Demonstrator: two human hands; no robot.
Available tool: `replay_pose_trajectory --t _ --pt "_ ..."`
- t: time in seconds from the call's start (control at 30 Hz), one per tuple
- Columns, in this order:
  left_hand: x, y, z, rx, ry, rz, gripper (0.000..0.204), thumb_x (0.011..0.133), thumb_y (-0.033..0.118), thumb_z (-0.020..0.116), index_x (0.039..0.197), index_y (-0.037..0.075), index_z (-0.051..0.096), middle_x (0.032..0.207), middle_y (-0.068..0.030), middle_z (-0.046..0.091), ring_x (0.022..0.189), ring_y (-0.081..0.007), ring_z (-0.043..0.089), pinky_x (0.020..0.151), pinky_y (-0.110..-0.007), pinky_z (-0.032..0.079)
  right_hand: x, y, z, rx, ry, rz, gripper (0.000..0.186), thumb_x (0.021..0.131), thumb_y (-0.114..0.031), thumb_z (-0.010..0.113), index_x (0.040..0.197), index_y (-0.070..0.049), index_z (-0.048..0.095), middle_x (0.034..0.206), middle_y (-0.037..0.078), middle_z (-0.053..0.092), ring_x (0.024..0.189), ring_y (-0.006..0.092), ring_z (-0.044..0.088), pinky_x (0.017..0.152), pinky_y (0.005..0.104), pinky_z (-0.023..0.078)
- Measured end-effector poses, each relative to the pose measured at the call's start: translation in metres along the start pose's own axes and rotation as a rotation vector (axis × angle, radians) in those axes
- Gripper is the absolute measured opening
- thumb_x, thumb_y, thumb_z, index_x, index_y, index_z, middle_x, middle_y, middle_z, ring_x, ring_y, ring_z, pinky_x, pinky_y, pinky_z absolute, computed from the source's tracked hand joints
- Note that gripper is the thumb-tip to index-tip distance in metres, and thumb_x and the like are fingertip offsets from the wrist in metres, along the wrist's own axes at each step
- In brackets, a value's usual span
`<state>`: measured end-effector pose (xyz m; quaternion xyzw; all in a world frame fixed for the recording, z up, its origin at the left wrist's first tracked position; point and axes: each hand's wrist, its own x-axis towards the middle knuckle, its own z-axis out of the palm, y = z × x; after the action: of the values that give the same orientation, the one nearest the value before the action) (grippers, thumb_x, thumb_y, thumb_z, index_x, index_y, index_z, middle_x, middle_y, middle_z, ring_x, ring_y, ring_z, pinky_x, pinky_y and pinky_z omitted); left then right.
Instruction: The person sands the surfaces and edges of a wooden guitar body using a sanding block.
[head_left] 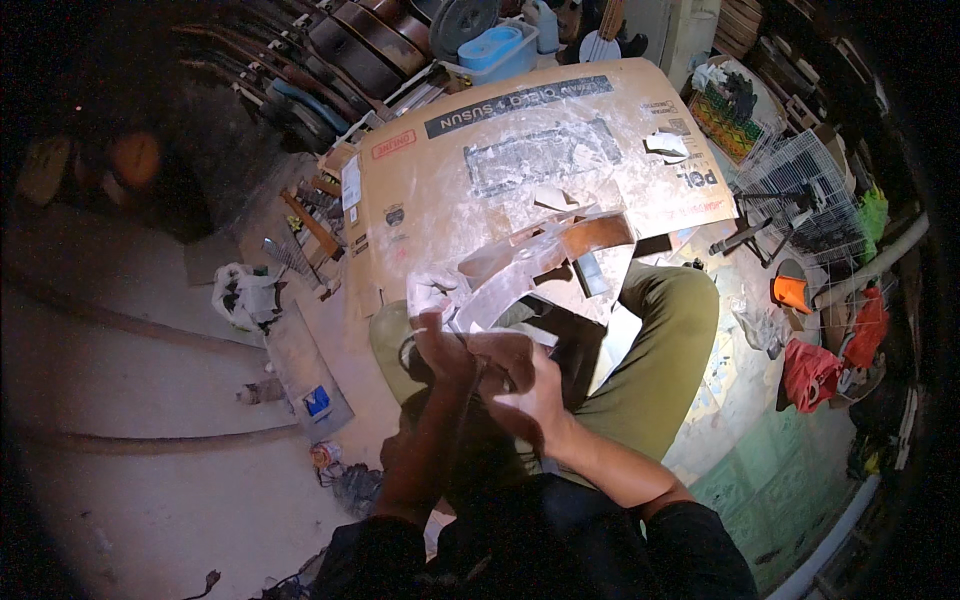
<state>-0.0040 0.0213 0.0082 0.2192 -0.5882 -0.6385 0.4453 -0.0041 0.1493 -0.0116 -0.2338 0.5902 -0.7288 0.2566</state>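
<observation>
Over my lap, my left hand (437, 335) is closed round the near end of a pale, dust-coated curved piece (500, 297), apparently wooden. White powder coats its fingers. Just right of it, my right hand (517, 378) is closed too, its fingers curled close to that same end. A small white edge shows at its fingertips, but what it grips is hidden. Beyond the hands lies a brown, dusty curved part (597, 236); whether it joins the pale piece I cannot tell. A small grey block (591, 273) sits beside it.
A cardboard sheet (420, 215) smeared with white powder spreads ahead of my knees, with a torn white scrap (667, 147) on it. Guitar bodies (365, 35) lean at the back left. To the right stand a wire rack (800, 175) and a red bag (810, 374). A board (308, 370) lies left.
</observation>
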Motion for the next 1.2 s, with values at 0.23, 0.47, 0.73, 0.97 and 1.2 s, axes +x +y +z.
replay_pose_trajectory --t 0.23,0.47,0.73,0.97,1.2 --pt "-0.007 -0.024 -0.024 0.43 -0.021 0.228 0.024 0.083 0.023 0.048 0.094 0.002 0.048 0.088 -0.0063 0.047 0.078 -0.0166 0.049 0.075 -0.028 0.041 0.008 -0.009 0.0 -0.222 0.06 -0.18 0.033 0.074 0.007 0.064 0.105 -0.005 0.07 0.097 0.013 0.067 0.088 0.0239 0.068 0.077 0.0314 0.053" --pt "-0.012 -0.04 -0.039 0.427 -0.102 0.294 0.026 0.083 0.025 0.048 0.095 0.002 0.049 0.088 -0.007 0.048 0.078 -0.0172 0.049 0.074 -0.028 0.041 0.017 -0.025 0.001 -0.091 0.034 -0.267 0.024 0.082 0.001 0.067 0.105 -0.004 0.07 0.1 0.017 0.068 0.088 0.0298 0.068 0.078 0.0367 0.054" --pt "-0.009 -0.035 -0.039 0.315 -0.188 0.236 0.029 0.083 0.027 0.047 0.095 0.001 0.049 0.089 -0.0077 0.049 0.078 -0.0179 0.05 0.074 -0.029 0.041 0.023 -0.009 -0.006 -0.145 0.007 -0.279 0.026 0.082 0.001 0.065 0.107 -0.003 0.069 0.101 0.017 0.068 0.094 0.0313 0.067 0.084 0.0373 0.053" --pt "0.005 -0.012 -0.017 -0.089 -0.149 0.041 0.031 0.083 0.028 0.047 0.096 0.0 0.05 0.089 -0.0083 0.049 0.078 -0.0185 0.05 0.074 -0.029 0.042 0.03 -0.03 -0.001 -0.133 0.091 -0.269 0.033 0.076 0.005 0.061 0.106 -0.005 0.069 0.102 0.017 0.066 0.094 0.0333 0.067 0.083 0.0377 0.054" --pt "0.011 -0.015 -0.01 -0.271 -0.073 -0.014 0.034 0.084 0.03 0.046 0.097 -0.001 0.051 0.089 -0.009 0.05 0.078 -0.0191 0.051 0.074 -0.029 0.042 0.022 -0.024 0.0 -0.208 0.037 -0.244 0.034 0.076 0.005 0.063 0.109 -0.001 0.067 0.104 0.018 0.066 0.095 0.0333 0.067 0.085 0.037 0.053"
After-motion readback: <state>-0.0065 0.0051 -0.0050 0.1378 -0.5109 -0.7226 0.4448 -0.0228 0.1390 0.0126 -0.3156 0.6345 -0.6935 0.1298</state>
